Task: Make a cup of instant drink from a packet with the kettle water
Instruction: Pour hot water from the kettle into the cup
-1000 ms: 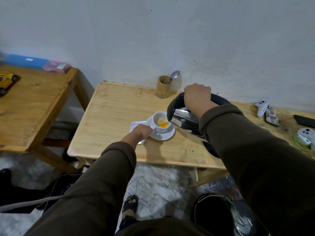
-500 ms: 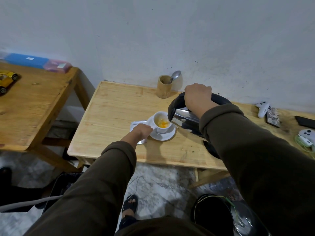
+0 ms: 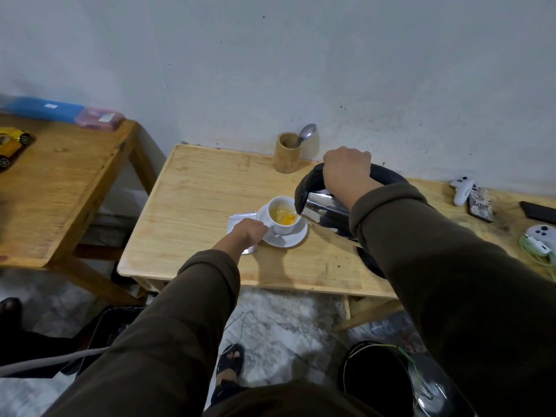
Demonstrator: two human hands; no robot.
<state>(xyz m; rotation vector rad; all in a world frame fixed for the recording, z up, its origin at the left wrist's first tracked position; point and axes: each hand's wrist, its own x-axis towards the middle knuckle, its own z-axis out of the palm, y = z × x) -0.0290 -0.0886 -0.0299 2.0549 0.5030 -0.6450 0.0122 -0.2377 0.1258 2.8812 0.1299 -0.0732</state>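
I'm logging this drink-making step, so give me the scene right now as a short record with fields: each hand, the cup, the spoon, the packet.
right hand: grips the black handle of the kettle, tipped with its spout over the cup
left hand: at the cup's handle, by the saucer
cup: white, on the saucer, holding yellow-orange liquid
spoon: standing in the wooden holder near the wall
packet: lying on the table beside the saucer, partly under the left hand
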